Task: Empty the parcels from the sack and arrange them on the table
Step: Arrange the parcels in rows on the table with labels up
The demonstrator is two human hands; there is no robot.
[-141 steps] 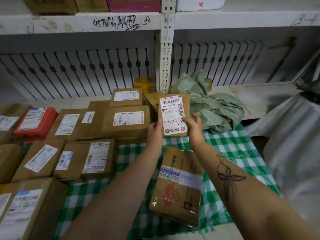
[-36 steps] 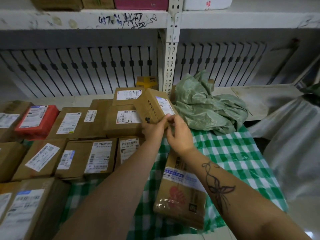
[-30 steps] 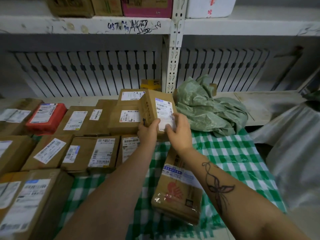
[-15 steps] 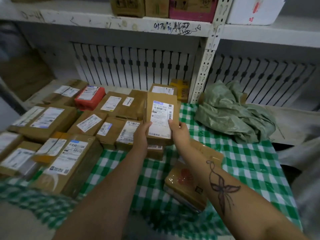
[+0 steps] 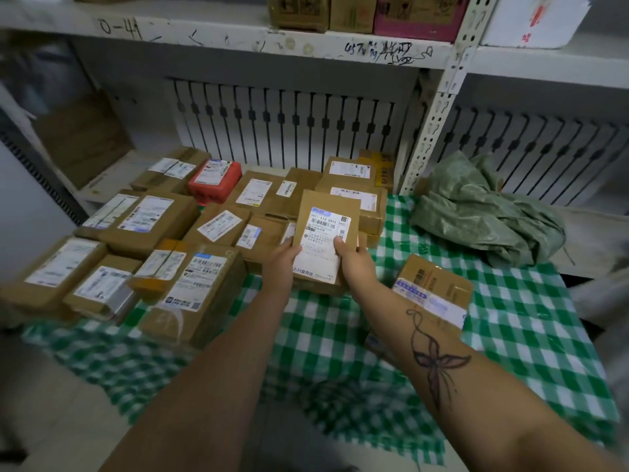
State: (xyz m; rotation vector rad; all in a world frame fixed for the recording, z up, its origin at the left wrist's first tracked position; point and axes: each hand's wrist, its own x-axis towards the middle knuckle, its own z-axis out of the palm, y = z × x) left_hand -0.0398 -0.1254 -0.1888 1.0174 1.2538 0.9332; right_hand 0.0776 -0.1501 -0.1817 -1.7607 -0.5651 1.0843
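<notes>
A small brown cardboard parcel (image 5: 329, 212) with a white shipping label faces me, held above the table between both hands. My left hand (image 5: 279, 262) grips its lower left edge, and my right hand (image 5: 354, 264) grips its lower right edge with the thumb on the label. The crumpled green sack (image 5: 483, 212) lies at the table's back right. Several labelled brown parcels (image 5: 190, 284) sit in rows on the left half, with a red parcel (image 5: 214, 180) among them. Another brown parcel (image 5: 439, 287) lies alone to the right of my right forearm.
A green-and-white checked cloth (image 5: 517, 335) covers the table. White metal shelving (image 5: 432, 131) rises behind it, and boxes stand on the upper shelf (image 5: 354, 11). A pale bag edge (image 5: 602, 294) shows at the far right.
Both hands have turned the parcel so its label faces me and brought it lower and nearer. My view has swung left, showing more of the parcel rows.
</notes>
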